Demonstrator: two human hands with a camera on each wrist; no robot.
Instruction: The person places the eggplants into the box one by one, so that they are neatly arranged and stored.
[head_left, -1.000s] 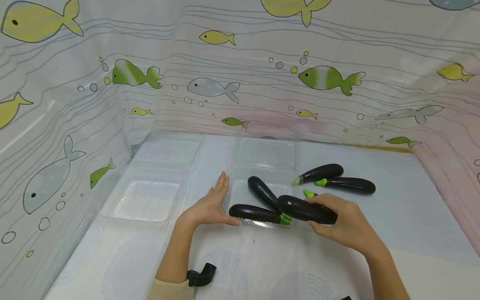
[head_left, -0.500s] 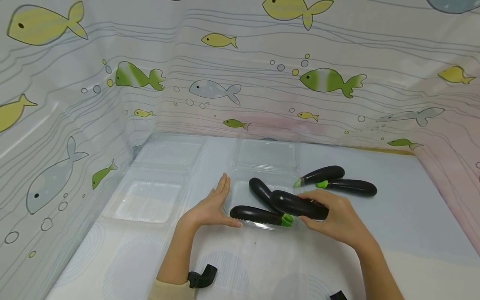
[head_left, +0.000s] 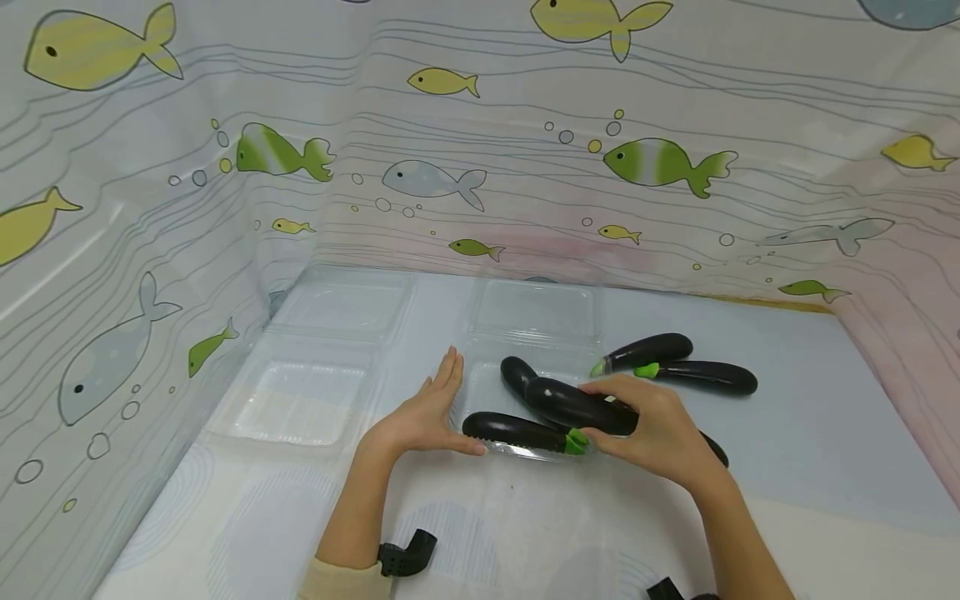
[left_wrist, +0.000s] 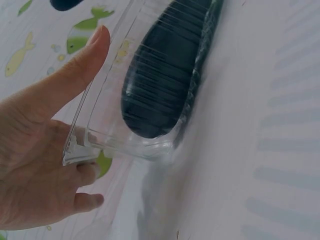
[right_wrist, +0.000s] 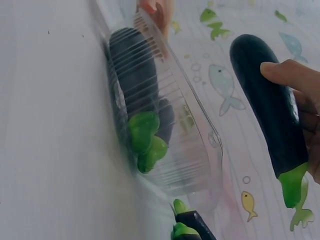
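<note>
My right hand (head_left: 652, 429) grips a dark purple eggplant (head_left: 570, 404) from above. In the right wrist view that eggplant (right_wrist: 267, 105) hangs above the tray wall, its green stem end pointing down. Below it, a clear plastic clamshell container (head_left: 483, 379) lies with its lid (head_left: 536, 307) folded back. One eggplant (head_left: 513, 429) lies along its front wall, and another (head_left: 516, 373) lies slanted behind, partly covered by the held one. My left hand (head_left: 420, 421) rests at the container's left front corner, thumb in front and fingers spread along the side, fairly straight.
Two eggplants (head_left: 648, 350) (head_left: 708, 377) lie right of the container. Another eggplant (head_left: 716, 450) is mostly hidden behind my right hand. A second clear clamshell (head_left: 296, 400) stands opened at the left. A fish-patterned curtain (head_left: 540, 183) borders the table at the back and sides.
My right hand has carried the eggplant leftward, farther over the container. An eggplant on the table has become partly visible behind the right wrist. The left hand stays in place.
</note>
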